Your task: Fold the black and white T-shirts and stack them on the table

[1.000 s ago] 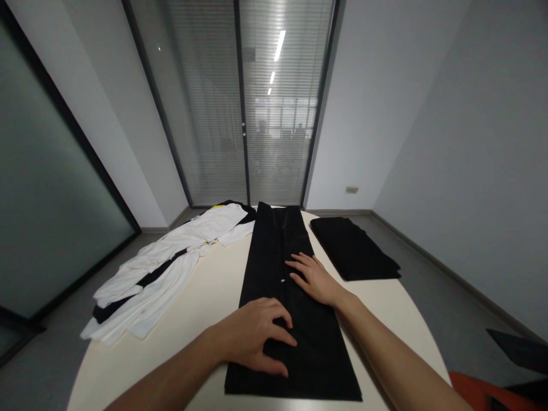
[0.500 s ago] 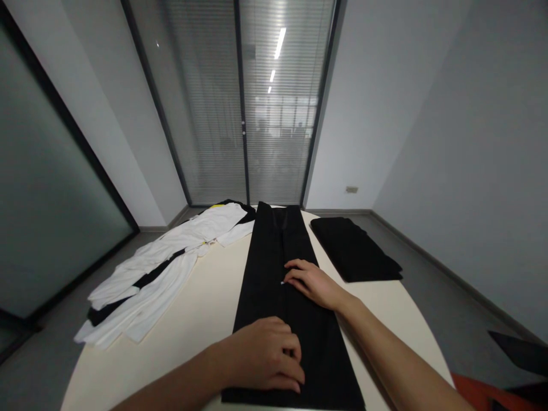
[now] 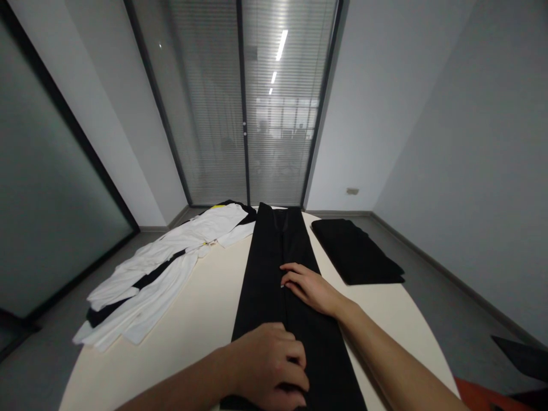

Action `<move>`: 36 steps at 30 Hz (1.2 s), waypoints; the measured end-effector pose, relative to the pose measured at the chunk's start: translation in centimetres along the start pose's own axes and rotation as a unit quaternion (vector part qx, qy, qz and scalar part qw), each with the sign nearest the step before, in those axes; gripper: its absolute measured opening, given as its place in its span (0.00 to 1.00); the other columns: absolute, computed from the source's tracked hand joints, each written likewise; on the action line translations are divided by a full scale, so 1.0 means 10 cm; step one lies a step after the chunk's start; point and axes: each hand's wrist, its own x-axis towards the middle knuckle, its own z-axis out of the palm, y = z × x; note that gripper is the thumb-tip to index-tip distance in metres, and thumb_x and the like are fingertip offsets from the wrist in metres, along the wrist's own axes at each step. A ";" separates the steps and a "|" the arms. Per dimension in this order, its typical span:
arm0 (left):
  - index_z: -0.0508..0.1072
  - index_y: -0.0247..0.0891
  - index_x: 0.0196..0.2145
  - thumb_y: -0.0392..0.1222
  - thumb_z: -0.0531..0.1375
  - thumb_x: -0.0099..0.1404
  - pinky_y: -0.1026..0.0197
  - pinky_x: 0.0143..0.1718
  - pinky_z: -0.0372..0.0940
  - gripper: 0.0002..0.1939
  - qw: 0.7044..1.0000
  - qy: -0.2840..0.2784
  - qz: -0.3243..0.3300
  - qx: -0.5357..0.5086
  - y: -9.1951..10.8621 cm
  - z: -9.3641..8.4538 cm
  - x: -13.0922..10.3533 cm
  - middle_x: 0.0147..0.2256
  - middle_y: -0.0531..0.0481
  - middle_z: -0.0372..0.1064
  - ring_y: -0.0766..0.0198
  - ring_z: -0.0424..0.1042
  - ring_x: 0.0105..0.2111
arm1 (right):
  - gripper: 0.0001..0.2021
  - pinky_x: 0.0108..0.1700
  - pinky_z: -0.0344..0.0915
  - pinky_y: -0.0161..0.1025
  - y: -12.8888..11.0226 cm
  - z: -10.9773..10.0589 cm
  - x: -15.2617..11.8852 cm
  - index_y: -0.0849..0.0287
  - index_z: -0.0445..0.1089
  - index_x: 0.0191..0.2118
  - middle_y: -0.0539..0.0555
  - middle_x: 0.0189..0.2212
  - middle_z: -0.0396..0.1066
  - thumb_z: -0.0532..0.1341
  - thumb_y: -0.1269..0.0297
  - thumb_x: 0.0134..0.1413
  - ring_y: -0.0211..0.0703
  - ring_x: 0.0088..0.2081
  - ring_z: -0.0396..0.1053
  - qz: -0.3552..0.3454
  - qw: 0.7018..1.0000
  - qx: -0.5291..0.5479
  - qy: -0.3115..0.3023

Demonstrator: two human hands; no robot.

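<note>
A long black garment, which looks like a pair of trousers point(image 3: 265, 274), lies flat down the middle of the table, with a seam or fold along its centre. My left hand point(image 3: 272, 365) is over its near end, fingers curled down against the cloth. The fingertips of my left hand are partly hidden. Farther up, my right hand point(image 3: 310, 288) rests on the black cloth with its fingers stretched out and slightly bent. Its fingertips touch the centre line beside a tiny white spot point(image 3: 282, 286).
White and black clothes point(image 3: 171, 251) lie spread along the left side of the round cream table point(image 3: 205, 302). A folded black cloth stack point(image 3: 355, 251) sits at the right edge. Beyond stand a glass partition with blinds point(image 3: 282, 160) and grey walls. Something orange point(image 3: 479, 394) shows at lower right.
My left hand has shifted slightly nearer to me, its fingers more curled. My right hand stays almost in place at the centre line. The view has tilted a little.
</note>
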 end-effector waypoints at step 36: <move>0.70 0.42 0.58 0.58 0.69 0.59 0.46 0.61 0.61 0.33 0.978 0.033 -0.205 -0.021 -0.40 -0.41 -0.31 0.58 0.42 0.67 0.48 0.66 0.58 | 0.25 0.63 0.63 0.49 -0.28 -0.10 -0.13 0.57 0.65 0.64 0.60 0.58 0.66 0.62 0.57 0.63 0.53 0.59 0.65 0.059 0.996 -0.016 -0.069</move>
